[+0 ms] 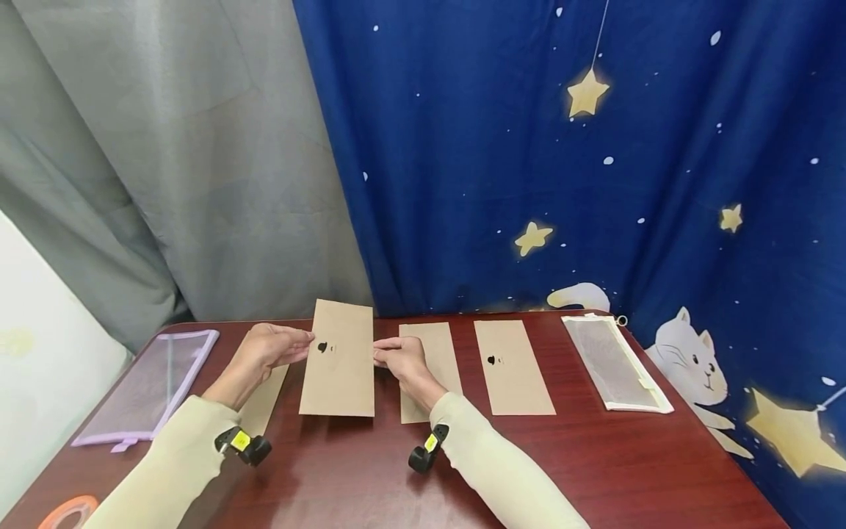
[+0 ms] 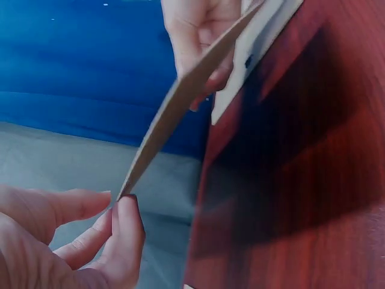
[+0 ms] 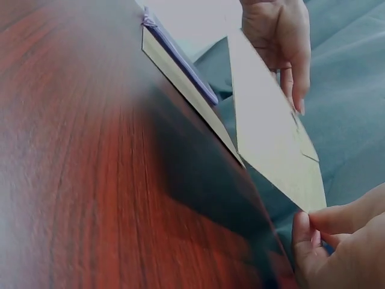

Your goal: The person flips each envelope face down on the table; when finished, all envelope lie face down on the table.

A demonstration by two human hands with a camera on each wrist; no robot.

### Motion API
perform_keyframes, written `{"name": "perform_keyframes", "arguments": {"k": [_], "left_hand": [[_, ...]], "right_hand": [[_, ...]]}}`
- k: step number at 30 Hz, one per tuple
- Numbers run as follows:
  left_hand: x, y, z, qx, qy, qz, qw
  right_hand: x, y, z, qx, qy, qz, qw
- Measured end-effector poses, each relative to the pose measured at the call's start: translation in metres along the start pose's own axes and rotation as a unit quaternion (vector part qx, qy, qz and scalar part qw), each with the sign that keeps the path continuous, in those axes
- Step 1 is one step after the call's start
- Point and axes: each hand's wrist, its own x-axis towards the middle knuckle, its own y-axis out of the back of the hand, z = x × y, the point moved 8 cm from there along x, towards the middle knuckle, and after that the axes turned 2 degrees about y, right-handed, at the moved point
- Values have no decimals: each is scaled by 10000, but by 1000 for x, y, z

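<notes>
The fingers (image 1: 300, 338) of the left hand (image 1: 267, 349) hold the left long edge of a brown paper envelope (image 1: 340, 375), reaching out fairly straight with the edge caught at their tips. The right hand (image 1: 408, 362) pinches the opposite edge between thumb and fingertips, as the right wrist view shows most plainly. Held between the two, the envelope is lifted clear of the counter (image 1: 330, 477), tilted up, its face bearing a small black hat-like mark (image 1: 322, 347); in the left wrist view it throws a dark shadow on the red-brown wood.

Just beyond the hands lie more brown paper pieces of the same kind: a left piece (image 1: 264, 400), partly covered by the left forearm; a middle piece (image 1: 439, 353), partly hidden by the right hand and wrist; and a far-right piece (image 1: 518, 375) (this one shows the same black mark).

Farther out, a purple-edged mesh pouch (image 1: 142, 386) lies at the left and a cream-edged mesh pouch (image 1: 617, 364) at the right. An orange ring-shaped object (image 1: 78, 501) is cut off at the lower left. Behind hang a gray curtain (image 1: 231, 162) and a starry blue curtain (image 1: 463, 147).
</notes>
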Motion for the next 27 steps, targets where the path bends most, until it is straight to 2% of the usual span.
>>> {"name": "perform_keyframes", "arguments": {"k": [6,10,11,13,14,15,18,21,23,26,27], "left_hand": [[-5,1,10,-76,-140,-103,9998],[-10,5,13,31,-43,2,10000],[-11,6,14,81,-10,41,10000],[-12,7,17,137,33,126,9998],[-13,7,19,170,35,164,9997],[-14,6,21,241,23,186,9995],[-17,3,27,383,-85,257,9989],[-20,-1,35,598,-289,287,9974],[-21,-4,40,755,-414,316,9958],[-22,-7,46,1102,-541,447,9914],[-22,-8,47,1229,-550,516,9896]], "right_hand": [[-1,-5,4,170,-20,-41,9998],[-2,-8,4,88,-72,-168,9998],[-3,-9,2,-118,-36,-209,9997],[-7,-12,-7,-858,173,-318,9957],[-10,-14,-15,-1375,395,-361,9891],[-14,-17,-26,-1920,673,-389,9783],[-35,-35,-66,-3365,1601,-440,9269],[-59,-63,-101,-4358,2258,-551,8695],[-72,-82,-113,-5103,2502,-555,8209],[-83,-103,-119,-6232,2828,-231,7287],[-84,-107,-119,-6493,2878,-83,7039]]}}
